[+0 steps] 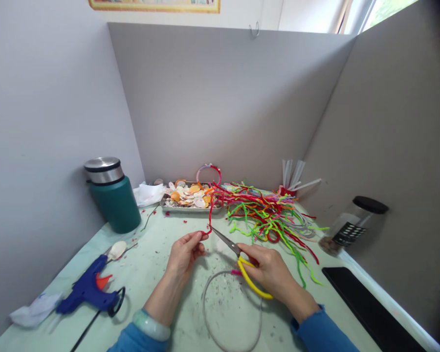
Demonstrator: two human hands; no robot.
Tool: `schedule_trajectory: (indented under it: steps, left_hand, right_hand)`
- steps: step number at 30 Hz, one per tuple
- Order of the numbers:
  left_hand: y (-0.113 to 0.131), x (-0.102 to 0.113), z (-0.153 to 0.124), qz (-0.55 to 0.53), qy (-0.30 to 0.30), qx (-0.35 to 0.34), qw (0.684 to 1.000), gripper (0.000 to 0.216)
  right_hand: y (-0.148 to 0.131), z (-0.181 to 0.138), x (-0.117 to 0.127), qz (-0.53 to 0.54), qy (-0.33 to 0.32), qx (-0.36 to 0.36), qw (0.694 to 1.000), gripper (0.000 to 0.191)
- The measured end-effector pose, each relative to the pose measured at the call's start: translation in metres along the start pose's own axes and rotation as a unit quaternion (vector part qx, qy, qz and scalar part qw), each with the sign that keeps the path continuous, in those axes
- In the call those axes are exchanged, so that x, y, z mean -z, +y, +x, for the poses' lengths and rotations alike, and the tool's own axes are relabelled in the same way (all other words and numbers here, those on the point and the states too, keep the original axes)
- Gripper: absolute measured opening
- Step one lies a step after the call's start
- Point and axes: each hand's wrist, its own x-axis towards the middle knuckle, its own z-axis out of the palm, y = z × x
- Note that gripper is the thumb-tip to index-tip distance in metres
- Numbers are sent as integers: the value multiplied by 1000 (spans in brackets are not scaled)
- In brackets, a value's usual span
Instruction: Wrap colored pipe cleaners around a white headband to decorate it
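My left hand [185,255] pinches the end of a red fuzzy pipe cleaner [210,211], which rises from the fingertips toward the pile behind. Scissors [225,239] with yellow handles are gripped in my right hand [273,268]. Their blades point up and left, the tips beside the red strand near my left fingers; whether they touch it I cannot tell. Below my hands lies a thin grey hoop [205,303] with a short pink wrapped part at its top, partly covered by the right hand and scissors.
Behind lie a tray [190,210] of shell-like pieces, a decorated ring [220,173] and many coloured pipe cleaners [278,215]. A green bottle [115,205] and blue glue gun [90,288] stand left. Glue sticks [293,171], a jar [348,227] and a black slab [366,308] are right.
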Motion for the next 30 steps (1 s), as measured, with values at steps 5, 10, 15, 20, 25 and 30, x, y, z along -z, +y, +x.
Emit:
schedule_trajectory:
  steps: [5, 10, 15, 20, 25, 30]
  left_hand:
    - [3, 0, 1, -7, 22, -10, 1000, 14]
    - [1, -3, -2, 32, -35, -9, 999, 20]
    - [-7, -14, -13, 114, -122, -4, 986, 24]
    - [-18, -27, -22, 199, -179, 6, 964, 25]
    - [-22, -24, -20, 326, -176, -75, 926, 17]
    - [-19, -21, -25, 496, -161, -242, 818, 13]
  right_hand:
    - [15, -1, 6, -100, 5, -62, 993, 34]
    - [27, 0, 15, -178, -27, -112, 977, 34]
    - [8, 3, 13, -22, 82, -110, 990, 24]
    - [-20, 9, -14, 282, 35, -149, 947, 35]
    - [-24, 10, -26, 281, 80, -168, 941, 37]
    - [-24, 7, -24, 233, 98, -149, 956, 34]
